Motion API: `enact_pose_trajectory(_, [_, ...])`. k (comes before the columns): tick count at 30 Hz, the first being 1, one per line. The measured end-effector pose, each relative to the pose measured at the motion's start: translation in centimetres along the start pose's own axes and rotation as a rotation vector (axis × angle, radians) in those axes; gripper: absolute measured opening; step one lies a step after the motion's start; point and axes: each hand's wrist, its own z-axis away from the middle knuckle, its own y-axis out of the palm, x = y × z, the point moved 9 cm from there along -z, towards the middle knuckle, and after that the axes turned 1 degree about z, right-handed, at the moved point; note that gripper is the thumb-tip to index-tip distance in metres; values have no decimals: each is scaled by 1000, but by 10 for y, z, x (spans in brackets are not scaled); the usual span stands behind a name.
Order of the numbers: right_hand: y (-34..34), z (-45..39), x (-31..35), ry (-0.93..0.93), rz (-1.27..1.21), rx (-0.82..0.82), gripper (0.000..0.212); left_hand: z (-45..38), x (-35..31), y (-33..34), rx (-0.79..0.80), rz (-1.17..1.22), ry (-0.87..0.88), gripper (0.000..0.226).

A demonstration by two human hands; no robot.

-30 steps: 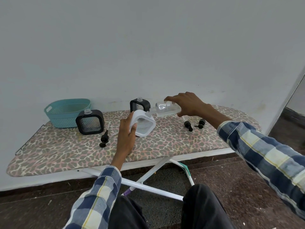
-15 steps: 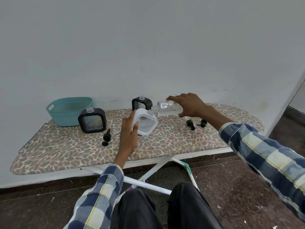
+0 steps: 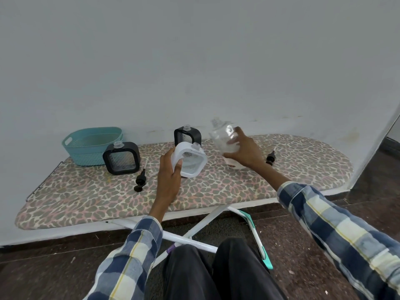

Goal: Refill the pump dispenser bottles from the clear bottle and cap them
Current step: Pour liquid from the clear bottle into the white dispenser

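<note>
The clear bottle (image 3: 225,137), gripped by the right hand (image 3: 244,151), has been swung from lying level to neck-up, just right of the white bottle (image 3: 191,163), which is still held tilted on the worktop (image 3: 86,195) by the left hand (image 3: 170,180).

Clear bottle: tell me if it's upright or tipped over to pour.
Nearly upright. The right hand holds the clear bottle neck-up, leaning slightly left, away from the white dispenser.
</note>
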Motion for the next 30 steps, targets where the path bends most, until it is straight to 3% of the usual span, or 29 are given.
enact_pose_trajectory(5, [11,7,-31,239,-392,-201,80,2,0,1,11,-21,-43,45])
enact_pose_trajectory(10, [24,9,-32,241,-481,-282,81,3,4,3,30,-53,-120,42])
enact_pose_trajectory(17, [37,19,-32,263,-474,-223,94,3,-1,5,55,-41,-119,43])
enact_pose_trajectory(20, [44,39,-31,286,-568,-276,87,3,-1,6,66,-31,-123,43])
enact_pose_trajectory(24, [23,66,-12,209,-487,-610,56,3,-1,6,69,7,-120,40])
enact_pose_trajectory(25, [20,68,-3,167,-477,-630,49,3,0,6,68,21,-119,40])
enact_pose_trajectory(27, [26,67,22,33,-471,-548,41,2,1,6,66,47,-120,38])
enact_pose_trajectory(30, [51,63,53,-176,-325,-350,49,3,4,8,78,75,-139,36])
